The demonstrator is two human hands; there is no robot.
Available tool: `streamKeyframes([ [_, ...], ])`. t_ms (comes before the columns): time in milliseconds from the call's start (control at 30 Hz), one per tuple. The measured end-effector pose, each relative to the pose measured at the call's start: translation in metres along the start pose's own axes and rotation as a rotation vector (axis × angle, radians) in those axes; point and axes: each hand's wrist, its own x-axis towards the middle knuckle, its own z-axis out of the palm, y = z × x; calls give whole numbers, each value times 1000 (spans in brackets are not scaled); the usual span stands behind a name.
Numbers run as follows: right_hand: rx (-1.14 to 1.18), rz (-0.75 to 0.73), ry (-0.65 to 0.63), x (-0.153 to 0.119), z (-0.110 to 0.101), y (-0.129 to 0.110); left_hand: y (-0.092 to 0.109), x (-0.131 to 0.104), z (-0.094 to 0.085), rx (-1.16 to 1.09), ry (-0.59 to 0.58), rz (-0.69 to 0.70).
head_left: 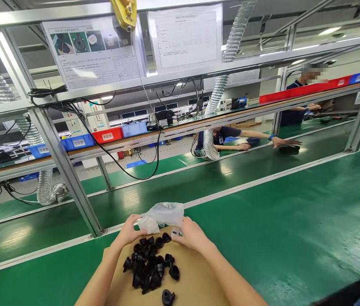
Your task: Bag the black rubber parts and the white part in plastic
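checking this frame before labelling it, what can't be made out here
Head view:
- Contents of the clear crumpled plastic bag: hidden by its folds.
- Left hand and right hand grip: fingertips tucked behind the bag.
- Brown cardboard sheet under small black plastic parts: cut off by the bottom edge.
- White instruction sheets: print too small.

Blue and red bins (107, 136) line the shelf (180, 127) above.

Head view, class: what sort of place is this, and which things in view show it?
Most likely a factory assembly line. A long green belt runs past seated workers, instruction sheets hang on the frame, and both hands hold a bag over small black parts.
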Motion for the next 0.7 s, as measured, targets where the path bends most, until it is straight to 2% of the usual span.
streamKeyframes([
  [100, 35, 17, 133, 5, 5, -4, -4, 17, 10, 39, -49, 36],
  [200, 70, 75, 255, 10, 10, 1, -8, 22, 20, 95, 0, 20],
  [267, 79, 88, 285, 12, 14, 7, -13, 24, 14, 151, 62, -34],
  [333, 79, 107, 286, 14, 16, 13, -18, 25, -4, 229, 144, -124],
  [400, 82, 120, 277, 15, 19, 16, -24, 23, -31, 314, 220, -227],
  [467, 101, 109, 279, 16, 20, 16, -29, 18, -59, 382, 244, -306],
  [567, 142, 97, 318, 17, 21, 13, -36, 3, -92, 414, 129, -381],
  [700, 179, 130, 433, 16, 20, 7, -28, -22, -120, 367, -105, -445],
])
